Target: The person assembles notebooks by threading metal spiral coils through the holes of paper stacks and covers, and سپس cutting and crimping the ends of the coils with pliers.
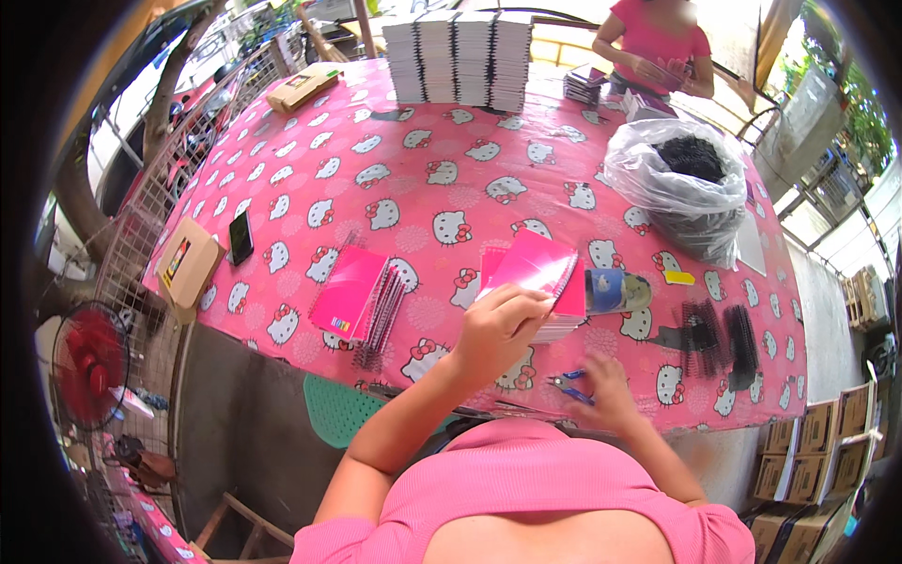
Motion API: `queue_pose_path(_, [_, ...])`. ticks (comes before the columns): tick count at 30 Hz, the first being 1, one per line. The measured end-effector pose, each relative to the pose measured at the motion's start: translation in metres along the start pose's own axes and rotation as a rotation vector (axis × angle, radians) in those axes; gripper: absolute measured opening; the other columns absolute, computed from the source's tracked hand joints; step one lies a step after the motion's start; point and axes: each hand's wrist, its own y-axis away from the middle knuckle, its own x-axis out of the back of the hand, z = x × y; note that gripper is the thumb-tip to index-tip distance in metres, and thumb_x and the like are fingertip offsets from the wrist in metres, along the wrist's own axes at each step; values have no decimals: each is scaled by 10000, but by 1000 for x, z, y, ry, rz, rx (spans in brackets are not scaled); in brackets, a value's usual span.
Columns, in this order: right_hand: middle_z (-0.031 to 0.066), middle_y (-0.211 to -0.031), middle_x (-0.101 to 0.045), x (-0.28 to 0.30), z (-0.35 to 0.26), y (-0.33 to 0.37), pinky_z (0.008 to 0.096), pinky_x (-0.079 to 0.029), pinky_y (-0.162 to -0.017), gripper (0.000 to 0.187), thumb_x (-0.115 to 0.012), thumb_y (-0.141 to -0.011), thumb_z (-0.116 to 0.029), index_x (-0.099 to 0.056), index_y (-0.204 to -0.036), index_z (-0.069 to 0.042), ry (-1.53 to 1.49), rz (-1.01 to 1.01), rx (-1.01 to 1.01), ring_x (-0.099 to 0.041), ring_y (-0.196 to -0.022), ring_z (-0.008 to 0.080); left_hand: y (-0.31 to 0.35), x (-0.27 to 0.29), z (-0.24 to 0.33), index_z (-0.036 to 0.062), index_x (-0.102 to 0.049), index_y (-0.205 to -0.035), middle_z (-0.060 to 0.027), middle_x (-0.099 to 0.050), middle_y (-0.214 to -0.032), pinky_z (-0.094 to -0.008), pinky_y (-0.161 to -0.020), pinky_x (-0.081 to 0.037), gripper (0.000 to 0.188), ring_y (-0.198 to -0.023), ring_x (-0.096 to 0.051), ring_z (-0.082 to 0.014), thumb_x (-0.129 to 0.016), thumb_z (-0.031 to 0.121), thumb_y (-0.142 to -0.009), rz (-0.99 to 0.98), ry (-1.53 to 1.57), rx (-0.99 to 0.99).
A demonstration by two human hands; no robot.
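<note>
My left hand grips the lower edge of a pink spiral notebook, which lies tilted on a stack of pink-covered notebooks. My right hand is beside blue-handled pliers near the table's front edge. Its fingers look apart, slightly blurred, at the pliers' handles, not closed around them. To the left lies another pile of pink spiral notebooks. A blue patterned cylinder rests just right of the stack.
Black binding coils and a yellow piece lie at right. Behind them sits a clear bag of black coils. Tall book stacks stand at the far edge; a phone and cardboard box lie left. Across the table, a person handles something.
</note>
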Motion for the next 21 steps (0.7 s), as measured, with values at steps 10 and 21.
queue_pose_path(10, [142,-1074,-539,84,-94,-58,447,-413,-895,483,-726,-765,-216,-555,-1190,-61,-211,331,21,-516,-1017,337,13,-9,2,-35,-667,-922,-182,-669,-1018,-306,-765,-576,223,-896,-683,-211,-741,-94,-721,103,95,95])
queue_pose_path(21, [132,-983,-606,82,-95,-68,330,-489,-718,361,-734,-791,-205,-622,-1070,-4,-454,238,-9,-602,-840,244,12,-7,5,-44,-666,-881,-177,-687,-965,-332,-762,-571,197,-881,-690,-247,-718,-128,-711,152,99,32])
